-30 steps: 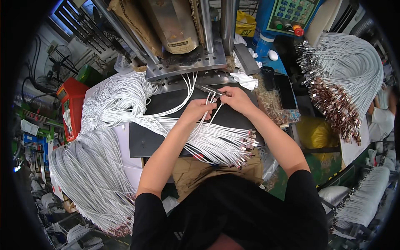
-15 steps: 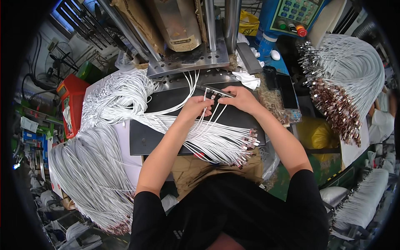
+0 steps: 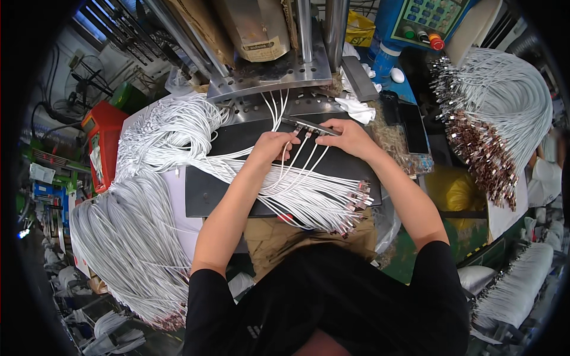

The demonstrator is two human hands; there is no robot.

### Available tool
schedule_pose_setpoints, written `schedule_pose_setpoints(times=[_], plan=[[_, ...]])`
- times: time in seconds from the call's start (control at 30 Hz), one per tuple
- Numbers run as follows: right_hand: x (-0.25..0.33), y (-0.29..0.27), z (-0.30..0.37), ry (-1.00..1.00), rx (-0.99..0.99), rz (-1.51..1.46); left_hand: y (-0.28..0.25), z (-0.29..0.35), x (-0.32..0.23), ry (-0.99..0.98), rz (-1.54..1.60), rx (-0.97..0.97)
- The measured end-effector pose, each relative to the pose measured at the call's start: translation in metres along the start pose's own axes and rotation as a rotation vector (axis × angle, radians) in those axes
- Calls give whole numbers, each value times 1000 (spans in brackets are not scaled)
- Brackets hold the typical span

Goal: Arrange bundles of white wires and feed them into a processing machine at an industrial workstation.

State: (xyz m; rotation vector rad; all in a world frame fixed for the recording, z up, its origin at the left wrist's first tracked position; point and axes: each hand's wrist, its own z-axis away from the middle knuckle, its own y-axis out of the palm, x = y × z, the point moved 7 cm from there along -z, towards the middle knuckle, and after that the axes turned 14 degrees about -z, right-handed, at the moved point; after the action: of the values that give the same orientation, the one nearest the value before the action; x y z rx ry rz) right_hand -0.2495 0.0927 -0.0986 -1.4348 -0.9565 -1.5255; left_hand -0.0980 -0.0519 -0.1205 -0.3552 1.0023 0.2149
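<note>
My right hand (image 3: 350,138) grips the right end of a narrow dark metal bar (image 3: 313,126), thumb below and fingers above it. Two white cables (image 3: 315,156) run down from the bar beside my right thumb, their metal plugs along its near edge. At the bar's left end my left hand (image 3: 271,147) pinches the plug end of another white cable (image 3: 288,172); whether that plug is seated is too small to tell. Below both hands, a bundle of white cables (image 3: 297,199) lies across a black work surface (image 3: 205,193), its metal-and-brown connectors (image 3: 358,199) at the right.
A press with a perforated steel plate (image 3: 270,82) and upright posts stands ahead, several cables running beneath it. Coiled white cables (image 3: 172,133) and a larger grey-white heap (image 3: 127,243) lie left. Another bundle (image 3: 504,89) hangs right. A blue control box (image 3: 386,29) stands back right.
My left hand has shifted slightly left along the bar. The middle cable now hangs from the bar free of my left fingers, which pinch a cable further left. My right hand keeps its grip.
</note>
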Motion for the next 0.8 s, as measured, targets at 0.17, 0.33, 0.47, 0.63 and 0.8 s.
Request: schedule_pose_setpoints(times=[0.17, 0.33, 0.47, 0.63, 0.8], plan=[[1, -2, -3, 73, 0, 34, 5, 9, -15, 116, -92, -87], [34, -13, -17, -84, -189, 639, -44, 17, -36, 264, -452, -403], [76, 12, -63, -761, -433, 725, -89, -6, -24, 258, 158, -728], [41, -58, -190, -789, -506, 908, -25, -36, -61, 117, 11, -53], [104, 0, -182, -975, -546, 1079, -49, 19, -51, 304, -312, -261]])
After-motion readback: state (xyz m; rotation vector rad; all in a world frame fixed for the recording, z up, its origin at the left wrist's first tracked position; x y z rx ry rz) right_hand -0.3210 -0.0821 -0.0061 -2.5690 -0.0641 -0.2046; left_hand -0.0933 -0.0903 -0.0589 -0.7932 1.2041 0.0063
